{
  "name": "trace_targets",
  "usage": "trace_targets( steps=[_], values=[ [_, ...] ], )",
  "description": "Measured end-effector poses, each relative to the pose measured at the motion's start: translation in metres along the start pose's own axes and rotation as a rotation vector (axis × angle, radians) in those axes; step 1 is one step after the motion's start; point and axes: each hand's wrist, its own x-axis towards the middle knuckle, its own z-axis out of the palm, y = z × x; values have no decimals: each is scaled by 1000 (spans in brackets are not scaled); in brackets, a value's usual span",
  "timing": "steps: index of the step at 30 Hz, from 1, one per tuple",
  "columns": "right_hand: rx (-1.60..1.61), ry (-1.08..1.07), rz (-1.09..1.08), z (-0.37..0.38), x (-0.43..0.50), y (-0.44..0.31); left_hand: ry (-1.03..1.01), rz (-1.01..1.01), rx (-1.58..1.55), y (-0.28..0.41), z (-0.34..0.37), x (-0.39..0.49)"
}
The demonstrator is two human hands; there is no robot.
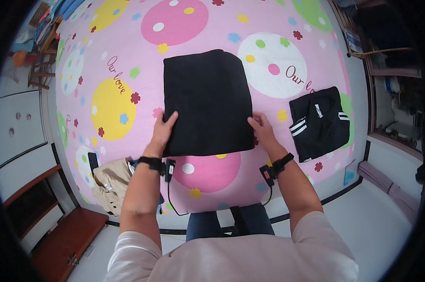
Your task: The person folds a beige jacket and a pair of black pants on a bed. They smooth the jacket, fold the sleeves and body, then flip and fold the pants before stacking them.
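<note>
A black folded garment (208, 102) lies as a near-rectangle in front of me on a pink patterned bedsheet (201, 63). My left hand (164, 128) grips its left edge, with the thumb on top and the fingers hidden beneath. At the opposite edge, my right hand (263, 128) pinches the cloth, the thumb near the border and the other fingers partly out of sight. The garment's near edge runs between my two wrists. Whether it is lifted off the sheet cannot be told.
To the right lies a folded black garment with white stripes (320, 123). A beige garment (112, 185) sits crumpled at the near left beside a black phone (92, 163). A wooden chair (42, 74) stands at the far left, a reddish-brown wooden cabinet (71, 243) at the lower left.
</note>
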Motion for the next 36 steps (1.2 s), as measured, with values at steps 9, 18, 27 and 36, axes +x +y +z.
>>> trace_targets(
  steps=[9, 18, 27, 36],
  values=[
    [140, -269, -97, 43, 51, -4, -259, -280, -315, 17, 8, -24],
    [175, -278, -223, 1, -61, 10, -368, -321, -223, 59, 11, -121],
    [-162, -79, -428, -121, -109, 113, -315, -276, -148, -28, 95, -209],
    [840, 587, 6, -264, -85, 145, -136, 210, 248, -36, 157, -184]
  ],
)
